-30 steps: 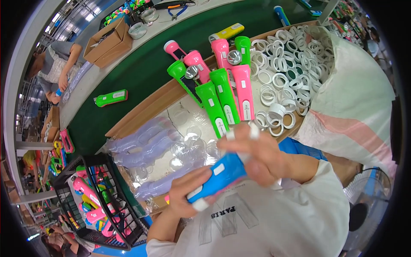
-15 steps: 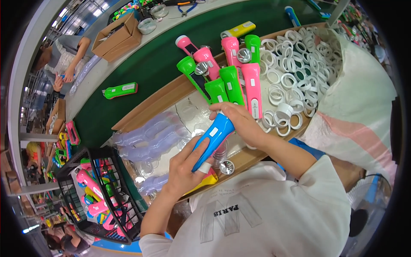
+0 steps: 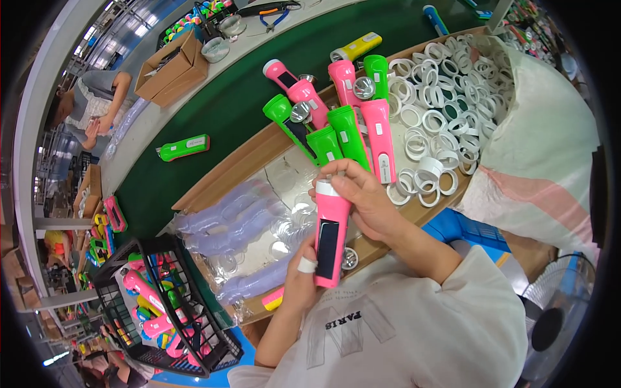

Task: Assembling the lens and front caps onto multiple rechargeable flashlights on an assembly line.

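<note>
A pink flashlight [image 3: 332,223] with a dark rectangular panel stands nearly upright between my hands. My left hand [image 3: 303,275], with a white wrap on one digit, is closed round its lower part. At the top, the fingers of my right hand [image 3: 356,194] close on the head, where a white ring [image 3: 325,187] shows. Beyond my hands lie several flashlight bodies, among them a green one [image 3: 348,132] and a pink one [image 3: 380,139]. A shiny reflector cup [image 3: 364,88] rests among them, and another reflector [image 3: 349,258] sits just right of the held flashlight.
Loose white rings [image 3: 446,123] fill the right of the cardboard tray [image 3: 446,210]. Bagged clear parts [image 3: 239,220] lie at its left. A black basket [image 3: 162,372] of flashlights stands at lower left. Beyond are the green belt [image 3: 233,110], a carton [image 3: 171,71] and a co-worker [image 3: 97,107].
A blue flashlight side faced up before; now a pink side with a dark panel shows, and the flashlight is more upright. My left hand has moved right and down.
</note>
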{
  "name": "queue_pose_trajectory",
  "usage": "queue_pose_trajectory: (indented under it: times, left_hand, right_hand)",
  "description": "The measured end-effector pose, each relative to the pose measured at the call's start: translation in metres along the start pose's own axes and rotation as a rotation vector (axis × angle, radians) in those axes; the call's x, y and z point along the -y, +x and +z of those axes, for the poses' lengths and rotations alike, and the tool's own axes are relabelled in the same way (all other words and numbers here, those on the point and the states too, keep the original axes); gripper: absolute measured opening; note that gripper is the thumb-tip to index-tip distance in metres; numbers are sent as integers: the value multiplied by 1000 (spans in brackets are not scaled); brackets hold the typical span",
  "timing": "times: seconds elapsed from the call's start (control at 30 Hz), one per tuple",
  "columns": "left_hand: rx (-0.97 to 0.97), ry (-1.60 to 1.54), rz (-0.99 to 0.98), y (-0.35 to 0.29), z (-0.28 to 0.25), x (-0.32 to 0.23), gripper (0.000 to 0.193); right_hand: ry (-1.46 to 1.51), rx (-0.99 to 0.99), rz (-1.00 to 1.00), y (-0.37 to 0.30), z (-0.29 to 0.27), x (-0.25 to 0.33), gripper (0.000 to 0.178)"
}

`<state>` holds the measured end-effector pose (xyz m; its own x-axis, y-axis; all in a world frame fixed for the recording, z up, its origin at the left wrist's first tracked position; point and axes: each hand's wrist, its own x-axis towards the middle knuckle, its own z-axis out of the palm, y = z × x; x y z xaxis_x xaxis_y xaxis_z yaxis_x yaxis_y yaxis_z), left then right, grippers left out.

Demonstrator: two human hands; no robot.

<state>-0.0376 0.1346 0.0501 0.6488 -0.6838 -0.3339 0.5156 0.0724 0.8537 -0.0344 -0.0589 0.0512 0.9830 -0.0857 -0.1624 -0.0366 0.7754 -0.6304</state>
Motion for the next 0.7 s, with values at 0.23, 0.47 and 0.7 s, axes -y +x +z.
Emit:
queue_pose_trajectory:
  times: [0.23, 0.47, 0.7]
  left_hand:
    - [-88, 199, -61, -5, 26, -3, 72]
    - [307, -558, -233, -22, 38, -1, 68]
    - [-152, 845, 402, 10, 39, 2, 66]
  right_hand:
    - [47, -14, -77, -15, 18, 1, 21]
    - [363, 230, -92, -25, 13, 6, 26]
    - [-135, -41, -274, -25, -1, 9, 26]
